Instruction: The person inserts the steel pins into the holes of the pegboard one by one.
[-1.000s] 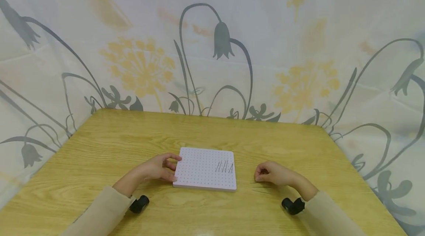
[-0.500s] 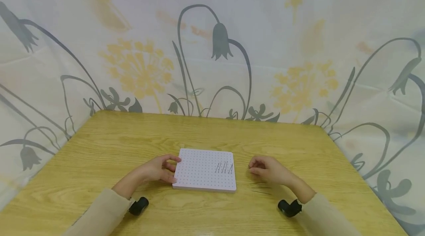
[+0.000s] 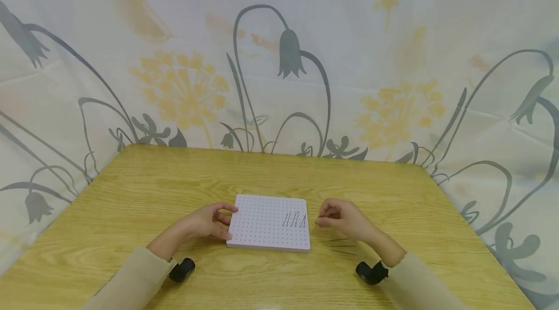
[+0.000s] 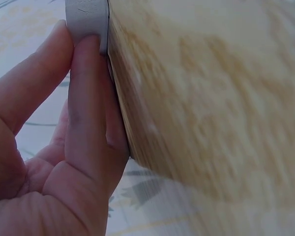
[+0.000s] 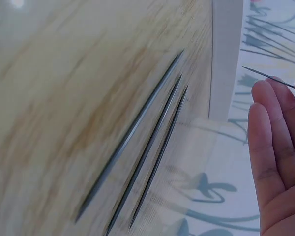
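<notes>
While our left hand (image 3: pixel 205 223) grips the left edge of the white pegboard (image 3: pixel 266 225), with the thumb on top and the fingers (image 4: pixel 83 88) curled against its side, our right hand (image 3: pixel 342 218) hangs just beside the board's right edge and pinches one thin metal needle (image 5: pixel 268 77) between the fingertips. The board lies flat near the middle of the wooden table (image 3: pixel 144 188), and four needles (image 3: pixel 294 219) already stand in the holes at its right side, close to our right hand. Three loose needles (image 5: pixel 147 147) lie side by side on the table, near the board's right edge and under our right wrist. We judge the needle to be very light, stiff and smooth, so it can slip or roll easily; it is best taken near its middle with a fine pinch, away from the sharp tip. The board looks rigid and light, so it needs steadying at the edge.
</notes>
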`<state>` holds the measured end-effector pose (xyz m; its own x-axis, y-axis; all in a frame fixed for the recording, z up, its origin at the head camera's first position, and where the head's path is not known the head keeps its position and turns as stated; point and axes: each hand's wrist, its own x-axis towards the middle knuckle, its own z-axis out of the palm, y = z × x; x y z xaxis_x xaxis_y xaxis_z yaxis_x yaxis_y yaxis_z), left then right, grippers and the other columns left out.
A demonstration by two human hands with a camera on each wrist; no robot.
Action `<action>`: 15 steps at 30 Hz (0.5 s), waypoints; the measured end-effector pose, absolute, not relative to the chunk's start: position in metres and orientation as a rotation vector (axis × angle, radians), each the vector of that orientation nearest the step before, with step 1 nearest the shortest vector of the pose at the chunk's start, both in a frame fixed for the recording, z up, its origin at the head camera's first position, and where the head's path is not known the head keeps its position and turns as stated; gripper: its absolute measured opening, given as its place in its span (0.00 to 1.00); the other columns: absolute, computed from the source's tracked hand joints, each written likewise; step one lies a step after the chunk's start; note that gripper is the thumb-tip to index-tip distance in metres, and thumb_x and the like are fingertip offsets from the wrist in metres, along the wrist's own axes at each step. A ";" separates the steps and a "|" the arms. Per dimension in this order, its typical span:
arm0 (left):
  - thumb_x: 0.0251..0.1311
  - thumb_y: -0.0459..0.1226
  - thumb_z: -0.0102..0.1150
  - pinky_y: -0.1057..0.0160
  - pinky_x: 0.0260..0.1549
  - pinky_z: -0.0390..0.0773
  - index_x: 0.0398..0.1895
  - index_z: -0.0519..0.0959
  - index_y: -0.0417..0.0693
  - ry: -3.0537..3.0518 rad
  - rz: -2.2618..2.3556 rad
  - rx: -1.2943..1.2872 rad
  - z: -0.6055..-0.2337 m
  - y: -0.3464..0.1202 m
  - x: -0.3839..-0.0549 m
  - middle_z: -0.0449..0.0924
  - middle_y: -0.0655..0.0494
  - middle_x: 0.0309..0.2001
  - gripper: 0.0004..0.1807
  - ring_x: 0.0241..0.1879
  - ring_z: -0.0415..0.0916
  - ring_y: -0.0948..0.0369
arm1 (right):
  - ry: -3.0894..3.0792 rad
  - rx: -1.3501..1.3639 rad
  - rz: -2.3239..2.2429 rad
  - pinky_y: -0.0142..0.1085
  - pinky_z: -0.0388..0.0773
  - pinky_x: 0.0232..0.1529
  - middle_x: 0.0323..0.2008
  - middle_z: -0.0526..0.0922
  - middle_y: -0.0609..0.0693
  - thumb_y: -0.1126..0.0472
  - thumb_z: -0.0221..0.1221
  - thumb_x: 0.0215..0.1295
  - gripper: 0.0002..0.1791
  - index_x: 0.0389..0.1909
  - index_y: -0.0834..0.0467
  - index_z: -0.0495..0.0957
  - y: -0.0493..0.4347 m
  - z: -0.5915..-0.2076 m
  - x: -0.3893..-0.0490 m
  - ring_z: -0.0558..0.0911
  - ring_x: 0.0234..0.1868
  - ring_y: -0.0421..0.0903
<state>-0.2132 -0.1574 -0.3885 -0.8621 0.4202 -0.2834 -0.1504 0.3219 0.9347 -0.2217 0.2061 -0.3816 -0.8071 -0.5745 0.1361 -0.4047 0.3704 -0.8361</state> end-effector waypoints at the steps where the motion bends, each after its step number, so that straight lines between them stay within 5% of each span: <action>1: 0.46 0.23 0.67 0.59 0.35 0.78 0.60 0.65 0.35 2.107 1.571 0.237 -0.389 -0.157 -0.213 0.69 0.42 0.43 0.35 0.37 0.73 0.55 | 2.445 -0.888 -1.419 0.43 0.79 0.35 0.30 0.81 0.58 0.67 0.60 0.61 0.05 0.32 0.64 0.74 0.205 -0.382 -0.222 0.82 0.33 0.56; 15: 0.47 0.22 0.66 0.59 0.35 0.78 0.60 0.64 0.34 2.090 1.583 0.268 -0.390 -0.158 -0.213 0.69 0.41 0.43 0.35 0.37 0.73 0.55 | 2.404 -0.956 -1.427 0.42 0.79 0.34 0.29 0.83 0.53 0.65 0.63 0.58 0.06 0.30 0.62 0.74 0.184 -0.383 -0.218 0.83 0.33 0.50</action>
